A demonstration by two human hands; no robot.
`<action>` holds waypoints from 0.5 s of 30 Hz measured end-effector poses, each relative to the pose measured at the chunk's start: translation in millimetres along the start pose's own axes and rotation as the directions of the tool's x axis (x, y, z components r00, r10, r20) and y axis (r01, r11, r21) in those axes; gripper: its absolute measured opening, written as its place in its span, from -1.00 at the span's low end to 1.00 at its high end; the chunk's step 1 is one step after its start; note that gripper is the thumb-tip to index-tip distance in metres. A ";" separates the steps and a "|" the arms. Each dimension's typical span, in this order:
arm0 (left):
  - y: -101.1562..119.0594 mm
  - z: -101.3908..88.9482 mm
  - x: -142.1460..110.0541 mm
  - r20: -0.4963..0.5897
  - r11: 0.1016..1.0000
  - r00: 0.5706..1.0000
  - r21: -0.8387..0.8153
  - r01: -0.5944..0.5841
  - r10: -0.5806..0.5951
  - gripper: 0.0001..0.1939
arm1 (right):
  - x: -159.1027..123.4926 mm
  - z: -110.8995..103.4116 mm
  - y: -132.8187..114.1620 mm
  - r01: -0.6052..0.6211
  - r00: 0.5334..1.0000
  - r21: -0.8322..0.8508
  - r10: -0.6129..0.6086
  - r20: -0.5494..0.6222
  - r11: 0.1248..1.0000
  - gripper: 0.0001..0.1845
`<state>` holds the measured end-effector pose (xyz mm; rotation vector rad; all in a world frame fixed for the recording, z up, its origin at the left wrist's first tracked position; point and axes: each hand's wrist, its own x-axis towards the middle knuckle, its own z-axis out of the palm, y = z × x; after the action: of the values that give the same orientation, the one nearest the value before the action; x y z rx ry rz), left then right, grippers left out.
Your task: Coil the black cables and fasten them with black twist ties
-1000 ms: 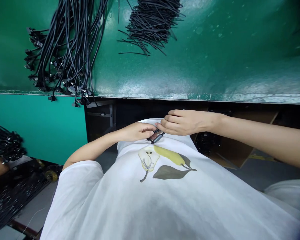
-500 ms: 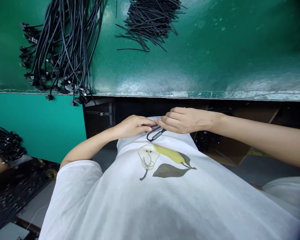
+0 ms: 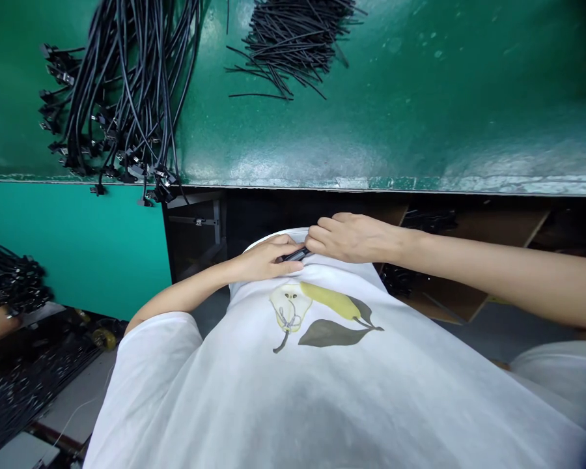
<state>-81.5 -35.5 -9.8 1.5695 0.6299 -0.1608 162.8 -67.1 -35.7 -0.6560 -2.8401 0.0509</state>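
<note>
Left hand [image 3: 268,258] pinched a black cable [image 3: 295,255] between thumb and fingers; right hand [image 3: 349,237] closed on its end, grip partly hidden. Cable between the hands. Likely risk: slack pinch, cable dropping, since the surface [image 3: 420,130] lay beyond both hands.

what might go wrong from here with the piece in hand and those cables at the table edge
The dark piece is held between the left hand and right hand, off the green table, so a slip might drop it. Some connectors overhang the table's edge and could snag.
</note>
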 end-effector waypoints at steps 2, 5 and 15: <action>1.9 -8.6 5.8 0.134 0.995 0.991 -0.094 0.025 -0.012 -0.46 | 3.1 0.1 -0.3 0.030 0.999 -0.014 -0.030 -0.024 0.999 -0.80; 4.8 -19.9 20.5 0.327 0.968 0.945 -0.241 0.071 0.012 -0.45 | 8.7 -1.8 0.8 0.053 0.996 -0.035 -0.055 -0.067 0.998 -0.79; 21.6 -1.9 29.8 0.064 0.976 0.974 -0.025 0.218 -0.216 -0.54 | 14.1 -11.6 12.6 -0.210 0.948 0.193 0.151 0.281 0.958 -0.61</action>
<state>-46.8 -24.4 -4.5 1.4576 0.7515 -0.3599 158.6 -49.8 -22.4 -0.9187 -2.9482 0.5153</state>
